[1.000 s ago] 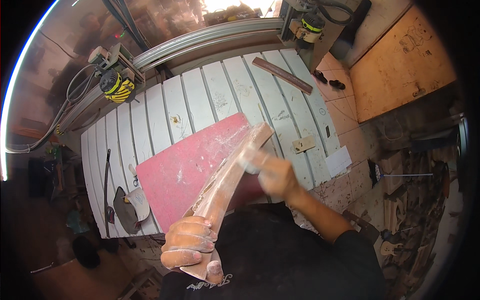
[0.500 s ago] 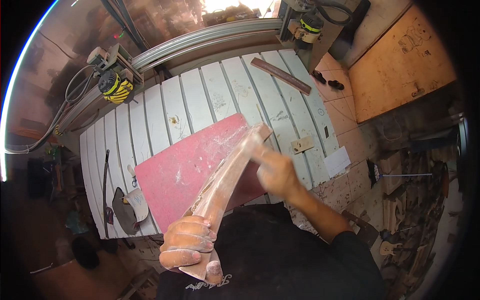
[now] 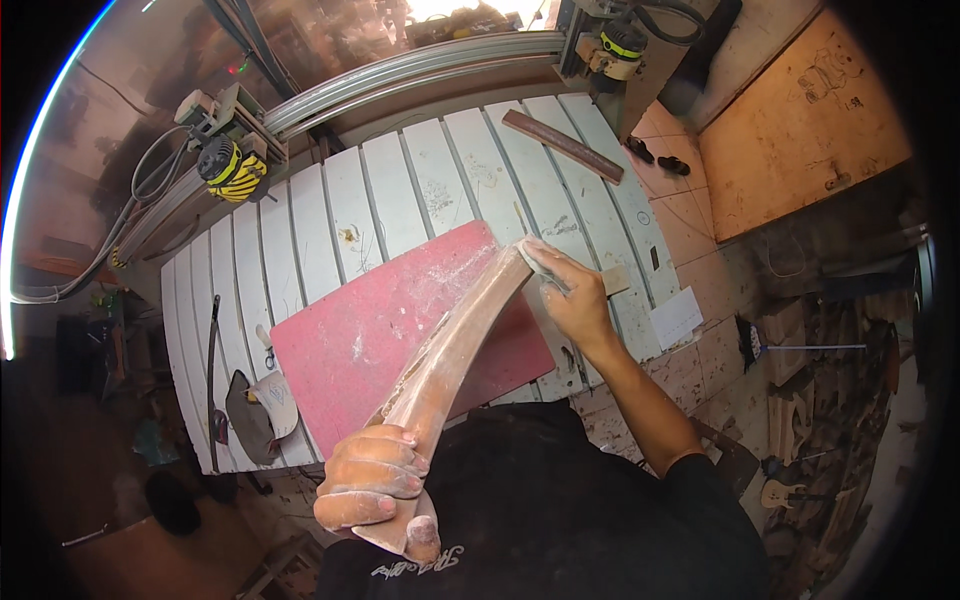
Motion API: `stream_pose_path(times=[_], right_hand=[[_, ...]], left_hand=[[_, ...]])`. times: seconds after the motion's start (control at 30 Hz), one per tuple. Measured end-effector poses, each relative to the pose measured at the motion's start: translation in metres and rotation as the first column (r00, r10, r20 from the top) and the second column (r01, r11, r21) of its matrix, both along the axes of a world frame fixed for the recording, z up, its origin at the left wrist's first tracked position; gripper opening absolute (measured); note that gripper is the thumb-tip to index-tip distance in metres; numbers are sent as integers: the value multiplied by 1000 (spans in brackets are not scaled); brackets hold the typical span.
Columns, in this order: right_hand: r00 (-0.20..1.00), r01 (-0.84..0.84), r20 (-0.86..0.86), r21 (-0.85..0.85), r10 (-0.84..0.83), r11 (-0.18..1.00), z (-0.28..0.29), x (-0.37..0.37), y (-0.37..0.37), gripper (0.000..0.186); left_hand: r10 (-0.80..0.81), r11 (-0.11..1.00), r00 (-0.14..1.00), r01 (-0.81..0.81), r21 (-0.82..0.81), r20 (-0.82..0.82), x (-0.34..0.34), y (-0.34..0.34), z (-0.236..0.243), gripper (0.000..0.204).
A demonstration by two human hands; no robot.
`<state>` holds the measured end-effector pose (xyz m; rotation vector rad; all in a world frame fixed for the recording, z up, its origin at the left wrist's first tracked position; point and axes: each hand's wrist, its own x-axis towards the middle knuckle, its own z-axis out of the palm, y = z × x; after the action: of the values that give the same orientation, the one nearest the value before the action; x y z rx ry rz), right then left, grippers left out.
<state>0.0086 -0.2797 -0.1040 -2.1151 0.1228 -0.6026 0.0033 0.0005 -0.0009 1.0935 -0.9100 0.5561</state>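
A long, tapered, shaped piece of wood (image 3: 465,345), coated in pale dust, slants from my lower body up over the table. My left hand (image 3: 372,482) is closed round its near end, the fingers wrapped over it and the thumb at the bottom. At the far end, my right hand (image 3: 572,290) is closed on the tip with its fingers bent over the edge. Whether a thin sheet lies under those fingers I cannot make out. Beneath the wood lies a dusty red board (image 3: 350,330).
The white slatted table (image 3: 330,220) carries a dark wooden strip (image 3: 563,147), a white paper (image 3: 676,318) and a dark curved piece (image 3: 250,420). A metal gantry rail (image 3: 420,80) with a yellow-and-black spindle (image 3: 232,172) spans the far side. A guitar-shaped piece (image 3: 780,495) stands at right.
My right hand, blurred along the wood's side before, has moved away from me to the far tip and now grips it. My left hand and the wood have barely shifted.
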Motion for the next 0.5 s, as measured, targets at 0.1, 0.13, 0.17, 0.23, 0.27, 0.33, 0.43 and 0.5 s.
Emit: stream_pose_path(times=[0.1,0.13,0.17,0.23,0.27,0.33,0.43,0.5], right_hand=[[979,-202,-64,-123,195,972,29,-22,46,57],[966,-260,-21,-117,259,958,43,-32,60,54],[968,-250,-20,-117,249,961,28,-29,53,54],[987,-135,83,-24,136,991,-15,-12,20,54],[997,-62,51,49,60,997,-13,1,2,52],[998,-24,-54,-29,23,999,-14,7,-30,53],[981,24,-192,-21,-27,1000,18,-5,-25,57],[967,58,-252,66,-39,996,59,-27,-6,60]], left_hand=[[27,1000,1000,-27,-1,15,0,3,3,38],[15,1000,1000,-15,-2,6,1,3,-2,38],[5,1000,1000,-5,1,2,0,3,-2,38],[-1,1000,1000,1,4,-7,2,2,0,38],[3,1000,1000,-3,10,-11,0,1,2,38],[5,1000,1000,-5,6,-12,3,0,4,38],[19,1000,999,-19,23,-29,2,8,4,38],[6,1000,999,-5,30,-42,3,6,1,38]])
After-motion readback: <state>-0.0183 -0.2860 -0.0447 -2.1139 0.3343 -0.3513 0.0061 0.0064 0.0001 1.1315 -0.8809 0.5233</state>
